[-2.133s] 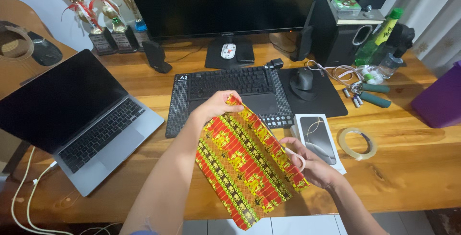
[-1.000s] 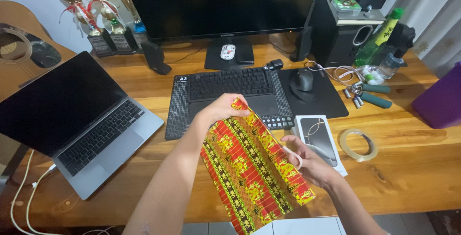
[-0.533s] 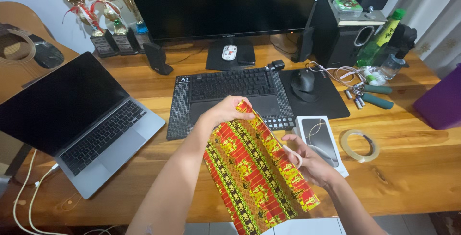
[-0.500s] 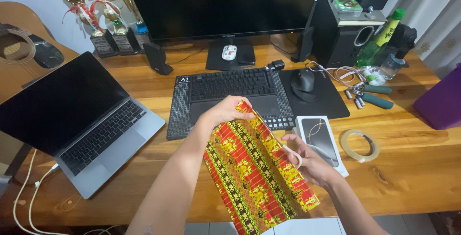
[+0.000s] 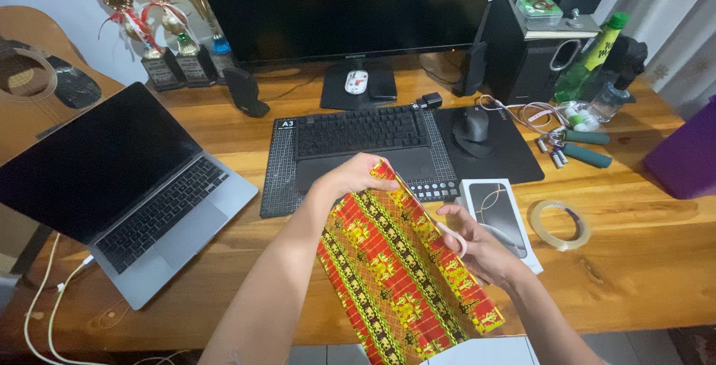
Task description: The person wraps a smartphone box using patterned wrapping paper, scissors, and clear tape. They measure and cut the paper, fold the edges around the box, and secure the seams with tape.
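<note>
My left hand [image 5: 352, 176] pinches the far top corner of a red, yellow and black patterned wrapping paper sheet [image 5: 391, 268], holding it up above the wooden desk. My right hand [image 5: 477, 249] grips white-handled scissors [image 5: 450, 233] whose blades run along the sheet's right edge toward the top corner. The sheet hangs down past the desk's front edge. A white phone box [image 5: 496, 217] lies just right of my right hand.
A clear tape roll [image 5: 556, 224] lies right of the box. A black keyboard [image 5: 362, 130] sits on a cutting mat [image 5: 277, 171], with a mouse [image 5: 472, 121] on a dark pad. An open laptop [image 5: 112, 182] stands at left, a monitor [image 5: 343, 7] behind, a purple box [image 5: 686, 158] at right.
The scissors and my right hand have moved up along the sheet's right edge toward the top corner. The cut strip side of the sheet has dropped lower toward me.
</note>
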